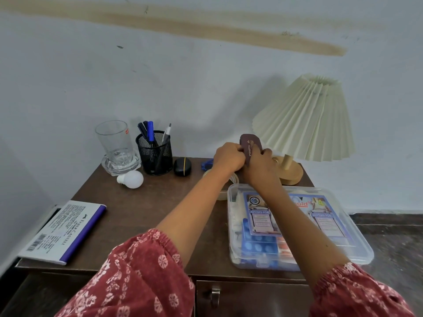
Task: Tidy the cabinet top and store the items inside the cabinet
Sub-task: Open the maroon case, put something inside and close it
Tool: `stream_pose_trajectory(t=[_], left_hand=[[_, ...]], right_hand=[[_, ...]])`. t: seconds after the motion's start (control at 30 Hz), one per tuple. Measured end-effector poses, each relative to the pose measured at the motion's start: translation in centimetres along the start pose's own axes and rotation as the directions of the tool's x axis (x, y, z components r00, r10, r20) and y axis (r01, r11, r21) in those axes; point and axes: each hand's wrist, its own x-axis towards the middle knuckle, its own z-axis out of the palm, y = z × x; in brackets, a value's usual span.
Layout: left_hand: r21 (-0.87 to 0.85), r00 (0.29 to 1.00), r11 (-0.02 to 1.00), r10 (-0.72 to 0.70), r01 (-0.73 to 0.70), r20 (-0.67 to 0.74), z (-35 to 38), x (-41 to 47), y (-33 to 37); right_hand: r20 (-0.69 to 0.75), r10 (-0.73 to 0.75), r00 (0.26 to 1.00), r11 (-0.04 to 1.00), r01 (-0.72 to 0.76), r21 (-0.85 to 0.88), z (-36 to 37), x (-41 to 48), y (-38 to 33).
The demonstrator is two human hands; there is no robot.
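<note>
I see my left hand (pixel 229 157) and my right hand (pixel 259 167) with fingers curled round the brown case (pixel 247 143), beside the lamp (pixel 306 120)

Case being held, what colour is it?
Maroon case with pale lettering; the head view shows it.

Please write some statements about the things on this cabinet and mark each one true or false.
1. The left hand and the right hand both hold the case. True.
2. The glass lies on its side. False: it stands upright.
3. The bulb lies on the cabinet top, in front of the glass. True.
4. The pen holder is empty. False: several pens stand in it.
5. The lamp stands at the left rear corner. False: it stands at the right rear.
</note>
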Motion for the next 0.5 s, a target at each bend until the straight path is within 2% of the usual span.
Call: stream_pose_trajectory(t=[0.17,0.3,0.43,0.5], left_hand=[[-0.125,0.998,0.992,-0.035,0.028,-0.05,-2.0,-1.0,-1.3],[-0.25,0.996,0.968,-0.039,0.02,-0.074,-5.2,-3.6,-3.5],[-0.029,0.975,0.999,0.021,-0.028,-0.222,-8.8,-6.7,-6.6],[-0.017,0.976,0.999,0.029,-0.033,-0.214,-10.4,-8.3,-8.2]], right_hand=[[-0.028,-0.084,0.996,0.995,0.085,0.044,0.4,-1.2,-1.0],[0.036,-0.171,0.985,0.982,0.168,0.088,0.4,-2.2,-2.7],[0.156,-0.32,0.934,0.942,0.297,0.152,0.5,-3.5,-4.4],[0.24,-0.405,0.882,0.909,0.359,0.214,0.7,-4.3,-4.9]])
